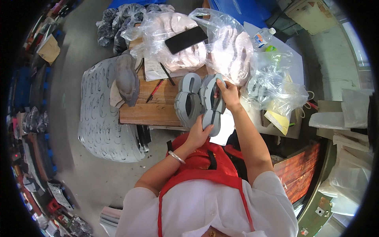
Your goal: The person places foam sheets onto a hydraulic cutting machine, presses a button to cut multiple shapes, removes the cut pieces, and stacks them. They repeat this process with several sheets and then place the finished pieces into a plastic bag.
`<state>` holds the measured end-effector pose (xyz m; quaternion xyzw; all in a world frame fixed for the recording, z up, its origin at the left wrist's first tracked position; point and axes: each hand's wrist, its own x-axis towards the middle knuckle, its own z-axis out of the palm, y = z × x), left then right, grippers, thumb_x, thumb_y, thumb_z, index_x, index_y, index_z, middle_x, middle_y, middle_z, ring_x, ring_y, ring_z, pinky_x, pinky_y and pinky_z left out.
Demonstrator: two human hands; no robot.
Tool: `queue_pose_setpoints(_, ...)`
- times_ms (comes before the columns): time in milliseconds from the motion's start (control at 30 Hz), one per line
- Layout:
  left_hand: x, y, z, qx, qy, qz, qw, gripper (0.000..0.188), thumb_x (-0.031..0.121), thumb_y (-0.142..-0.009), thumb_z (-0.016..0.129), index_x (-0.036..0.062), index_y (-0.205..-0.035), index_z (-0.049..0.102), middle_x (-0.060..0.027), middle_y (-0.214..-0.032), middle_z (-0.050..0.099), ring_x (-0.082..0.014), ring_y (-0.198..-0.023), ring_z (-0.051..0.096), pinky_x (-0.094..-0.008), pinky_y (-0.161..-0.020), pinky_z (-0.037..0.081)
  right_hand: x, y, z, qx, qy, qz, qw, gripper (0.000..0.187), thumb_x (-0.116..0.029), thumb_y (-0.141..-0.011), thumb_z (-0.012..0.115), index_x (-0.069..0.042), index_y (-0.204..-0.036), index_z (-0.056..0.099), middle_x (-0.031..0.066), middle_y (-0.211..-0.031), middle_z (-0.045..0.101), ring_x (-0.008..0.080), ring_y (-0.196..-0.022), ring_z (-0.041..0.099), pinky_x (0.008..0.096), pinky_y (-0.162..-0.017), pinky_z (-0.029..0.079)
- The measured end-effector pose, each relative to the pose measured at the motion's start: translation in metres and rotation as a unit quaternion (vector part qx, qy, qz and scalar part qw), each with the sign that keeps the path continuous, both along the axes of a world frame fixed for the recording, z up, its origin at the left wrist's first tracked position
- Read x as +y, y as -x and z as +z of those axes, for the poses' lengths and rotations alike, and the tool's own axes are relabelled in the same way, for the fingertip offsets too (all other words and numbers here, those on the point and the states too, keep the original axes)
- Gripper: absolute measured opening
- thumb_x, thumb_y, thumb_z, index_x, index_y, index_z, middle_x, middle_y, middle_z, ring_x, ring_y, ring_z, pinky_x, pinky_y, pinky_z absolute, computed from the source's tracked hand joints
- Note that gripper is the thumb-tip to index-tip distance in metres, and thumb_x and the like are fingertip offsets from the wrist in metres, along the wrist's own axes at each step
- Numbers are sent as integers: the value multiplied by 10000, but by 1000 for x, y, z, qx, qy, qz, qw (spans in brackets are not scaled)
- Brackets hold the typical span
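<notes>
Both my hands hold a stack of grey shoe-sole-shaped pieces with cut-out middles, at the front edge of the wooden table. My left hand grips the near end, thumb on top. Further up, my right hand is closed on the right side, its thumb pressing on the upper face. Directly to the left lies a similar stack of grey sole pieces on the wooden tabletop. What is under the held stack is partly hidden.
Clear bags of pale pink sole-shaped pieces lie behind, with a black phone on one. A red pen, a plastic bottle and a clear bag are around. A grey sheet with sole outlines hangs at left.
</notes>
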<state>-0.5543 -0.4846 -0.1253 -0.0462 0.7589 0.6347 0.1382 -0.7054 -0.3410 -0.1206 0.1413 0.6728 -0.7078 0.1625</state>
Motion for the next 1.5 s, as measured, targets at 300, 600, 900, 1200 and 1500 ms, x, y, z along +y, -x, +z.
queue_pose_setpoints(300, 19, -3, 5, -10, 71, 82, 994, 585, 231, -925, 554, -57, -1362, 291, -313, -1064, 583, -383, -954, 627, -391, -817, 482, -18, 5, -26, 172, -297, -79, 936, 338, -263, -856, 692, 42, -992, 637, 119, -888, 668, 184, -818, 636, 302, -757, 509)
queue_pose_setpoints(600, -10, 11, 61, 2, 401, -141, 905, 472, 119, -865, 595, -8, -1299, 460, -203, -1055, 616, -352, -908, 619, -403, -798, 494, 75, -77, -21, 142, -166, -95, 971, 145, -63, -900, 596, 54, -985, 614, 76, -823, 663, 112, -763, 622, 247, -683, 499)
queue_pose_setpoints(900, 5, 160, 48, 478, 482, -375, 631, 322, 46, -810, 525, 91, -1115, 619, -70, -1119, 599, -262, -1080, 544, -448, -1058, 351, 85, -180, 1, 121, -195, -31, 973, 170, -85, -847, 658, 34, -967, 640, 145, -809, 678, 187, -743, 682, 284, -668, 530)
queue_pose_setpoints(1200, 3, 199, 39, 445, 440, -490, 607, 114, 57, -791, 526, 62, -896, 569, -93, -914, 553, -256, -949, 578, -368, -876, 445, 104, -214, 0, 86, -148, -125, 977, 142, -79, -871, 657, 26, -964, 636, 76, -734, 657, 99, -638, 608, 254, -587, 503)
queue_pose_setpoints(1500, -12, 176, 100, 448, 421, -464, 638, 209, 43, -778, 596, 51, -987, 587, -95, -929, 547, -284, -914, 575, -386, -793, 472, 97, -215, -9, 87, -112, -108, 984, 129, -72, -875, 648, 25, -960, 637, 58, -738, 655, 67, -660, 586, 232, -608, 487)
